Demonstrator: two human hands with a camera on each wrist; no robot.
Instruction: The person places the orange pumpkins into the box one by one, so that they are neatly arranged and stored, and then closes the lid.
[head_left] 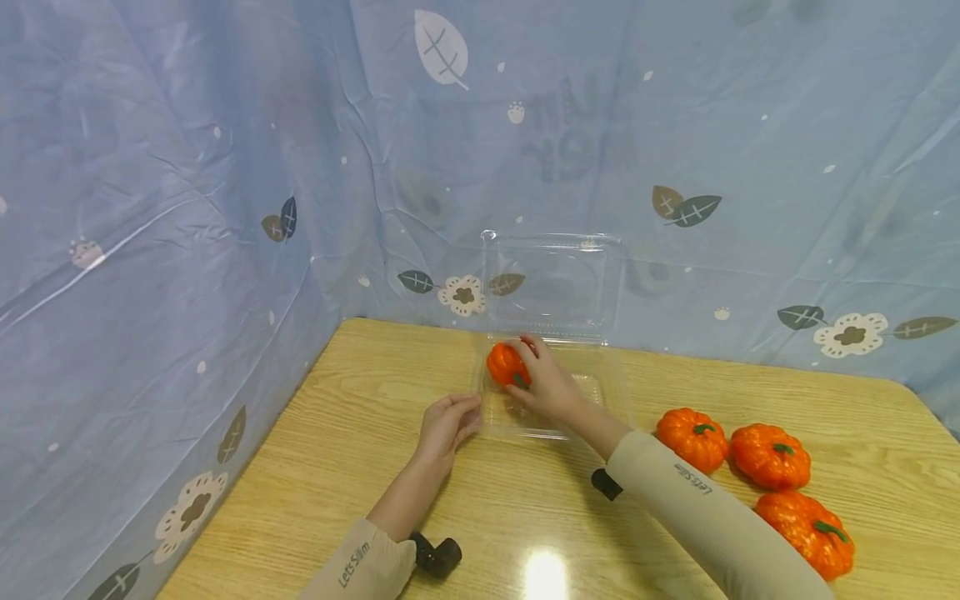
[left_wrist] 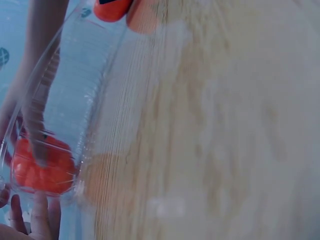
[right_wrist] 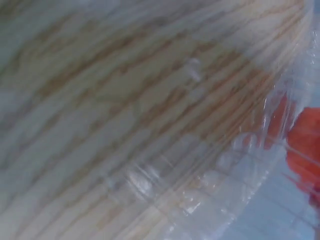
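A clear plastic clamshell container [head_left: 555, 432] lies on the table with its lid [head_left: 551, 283] raised against the curtain. In its left part sits a small orange toy pumpkin [head_left: 504, 365] with a green stem. My right hand [head_left: 547, 385] reaches into the container and grips this pumpkin, thumb near the stem and fingers over its far side. Beside the container's left wall is my left hand [head_left: 444, 427], fingertips at the plastic. The left wrist view shows its extended fingers [left_wrist: 40, 217] at the container's end, close to the pumpkin [left_wrist: 42, 167] seen through the wall.
Three more orange pumpkins stand at the table's right: one nearest the container [head_left: 692, 440], one beside it [head_left: 771, 456], and one closer to the front [head_left: 806, 533]. A patterned blue curtain [head_left: 225, 275] borders the table behind and at left. Black wrist cameras [head_left: 438, 557] hang under both forearms.
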